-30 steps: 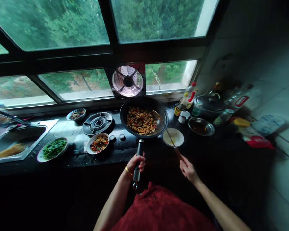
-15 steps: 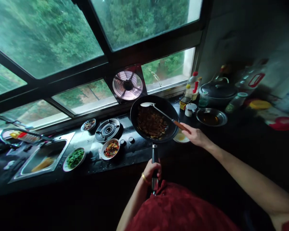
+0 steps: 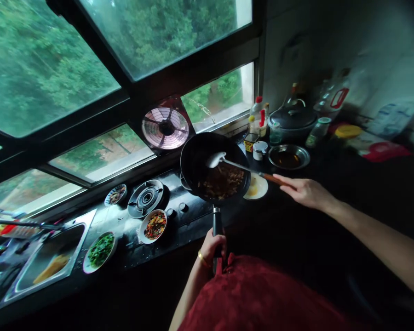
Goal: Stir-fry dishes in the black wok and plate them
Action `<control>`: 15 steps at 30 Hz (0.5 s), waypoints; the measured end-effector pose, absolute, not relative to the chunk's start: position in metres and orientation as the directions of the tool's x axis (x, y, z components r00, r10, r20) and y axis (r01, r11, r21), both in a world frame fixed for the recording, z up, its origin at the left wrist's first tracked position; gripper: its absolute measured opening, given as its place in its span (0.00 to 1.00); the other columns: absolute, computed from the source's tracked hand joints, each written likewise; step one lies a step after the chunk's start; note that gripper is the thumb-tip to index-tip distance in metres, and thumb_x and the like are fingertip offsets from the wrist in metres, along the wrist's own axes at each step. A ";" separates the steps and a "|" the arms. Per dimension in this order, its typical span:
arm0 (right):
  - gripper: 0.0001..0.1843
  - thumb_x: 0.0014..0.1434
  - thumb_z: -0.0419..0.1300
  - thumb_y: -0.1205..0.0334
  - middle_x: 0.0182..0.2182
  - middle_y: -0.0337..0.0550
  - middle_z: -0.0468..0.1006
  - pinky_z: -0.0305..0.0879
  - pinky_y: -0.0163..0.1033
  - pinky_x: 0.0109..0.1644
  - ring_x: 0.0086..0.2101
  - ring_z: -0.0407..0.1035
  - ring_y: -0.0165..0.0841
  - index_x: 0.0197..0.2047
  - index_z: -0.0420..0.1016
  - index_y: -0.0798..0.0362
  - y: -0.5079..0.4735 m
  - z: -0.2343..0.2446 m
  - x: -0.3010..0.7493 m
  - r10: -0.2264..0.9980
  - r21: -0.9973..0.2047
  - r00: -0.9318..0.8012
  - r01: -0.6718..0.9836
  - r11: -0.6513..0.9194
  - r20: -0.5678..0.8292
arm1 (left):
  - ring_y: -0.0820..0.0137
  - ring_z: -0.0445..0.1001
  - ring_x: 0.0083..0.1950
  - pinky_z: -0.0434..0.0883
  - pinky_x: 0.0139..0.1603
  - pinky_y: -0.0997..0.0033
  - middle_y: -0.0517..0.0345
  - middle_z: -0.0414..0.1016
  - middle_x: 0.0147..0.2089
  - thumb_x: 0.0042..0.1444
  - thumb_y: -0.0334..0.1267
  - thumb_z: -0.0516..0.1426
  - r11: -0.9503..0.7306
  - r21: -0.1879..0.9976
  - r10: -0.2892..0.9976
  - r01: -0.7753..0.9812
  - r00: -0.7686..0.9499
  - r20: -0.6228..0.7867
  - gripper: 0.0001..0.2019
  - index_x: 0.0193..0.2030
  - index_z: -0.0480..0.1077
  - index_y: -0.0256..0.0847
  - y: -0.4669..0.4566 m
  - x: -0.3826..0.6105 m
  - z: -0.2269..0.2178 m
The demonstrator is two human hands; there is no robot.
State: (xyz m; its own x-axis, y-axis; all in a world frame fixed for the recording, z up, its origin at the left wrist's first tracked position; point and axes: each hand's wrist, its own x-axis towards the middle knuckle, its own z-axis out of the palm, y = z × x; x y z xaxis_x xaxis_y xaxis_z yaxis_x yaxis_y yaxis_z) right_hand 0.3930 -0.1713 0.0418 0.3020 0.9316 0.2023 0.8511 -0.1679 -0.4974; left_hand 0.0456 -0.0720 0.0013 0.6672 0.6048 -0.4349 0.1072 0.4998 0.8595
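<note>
My left hand [image 3: 214,245] is closed round the black handle of a dark wok [image 3: 195,154], which is tilted up at its far side. Brown cooked food [image 3: 224,180] lies in the lower part of the wok. In my right hand [image 3: 305,193] is the wooden handle of a metal spatula [image 3: 241,166]; its blade is over the wok, above the food. Just right of the wok rests a pale plate [image 3: 260,188] with yellowish liquid on it, partly hidden by the wok's rim.
Left of the wok are a gas burner [image 3: 146,198], a bowl of chopped peppers [image 3: 154,226], a plate of greens [image 3: 101,250], a small patterned bowl [image 3: 115,195] and a sink [image 3: 55,266]. To the right stand a metal bowl [image 3: 289,157], a white-lidded jar [image 3: 260,150] and a lidded pot [image 3: 292,118].
The view has turned to the right. My right hand has drawn the spatula right, its blade now nearer the middle of the wok. The wok's far side looks tilted higher, and more of the plate shows.
</note>
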 end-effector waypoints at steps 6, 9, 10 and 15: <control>0.25 0.59 0.52 0.53 0.48 0.40 0.75 0.65 0.42 0.48 0.45 0.71 0.40 0.61 0.63 0.42 -0.154 0.044 0.402 0.881 -0.475 0.461 0.802 -0.362 0.109 | 0.74 0.59 0.10 0.57 0.10 0.78 0.65 0.63 0.13 0.40 0.39 0.59 0.446 0.874 0.589 0.195 0.670 -0.451 0.14 0.31 0.58 0.39 -0.067 0.049 0.012; 0.24 0.58 0.53 0.54 0.44 0.39 0.77 0.66 0.39 0.44 0.41 0.72 0.38 0.58 0.66 0.42 -0.169 0.039 0.418 0.880 -0.530 0.474 0.737 -0.419 -0.036 | 0.74 0.60 0.10 0.59 0.10 0.77 0.65 0.64 0.13 0.41 0.38 0.58 0.417 0.882 0.605 0.220 0.657 -0.450 0.13 0.31 0.57 0.39 -0.067 0.050 0.015; 0.24 0.58 0.53 0.54 0.40 0.40 0.78 0.66 0.37 0.40 0.37 0.72 0.36 0.58 0.67 0.43 -0.175 0.038 0.423 0.877 -0.563 0.470 0.700 -0.440 -0.102 | 0.74 0.60 0.10 0.58 0.10 0.77 0.65 0.64 0.14 0.41 0.38 0.58 0.405 0.885 0.612 0.229 0.652 -0.448 0.13 0.30 0.57 0.39 -0.067 0.051 0.016; 0.29 0.59 0.51 0.52 0.14 0.32 0.63 0.50 0.30 0.16 0.12 0.55 0.24 0.64 0.57 0.46 -0.194 0.040 0.441 0.817 -0.699 0.346 0.426 -0.575 -0.462 | 0.76 0.59 0.10 0.56 0.09 0.79 0.67 0.61 0.12 0.40 0.38 0.57 0.370 0.893 0.644 0.255 0.622 -0.445 0.12 0.28 0.57 0.40 -0.066 0.053 0.021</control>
State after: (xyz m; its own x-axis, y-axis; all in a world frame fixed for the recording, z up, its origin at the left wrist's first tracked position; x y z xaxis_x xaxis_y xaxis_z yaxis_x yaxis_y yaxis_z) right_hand 0.4406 -0.1938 0.0402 0.3456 0.8169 -0.4617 0.4255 -0.5750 -0.6988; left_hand 0.0533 -0.0664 0.0205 0.6222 0.6444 -0.4445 0.2547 0.3703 0.8933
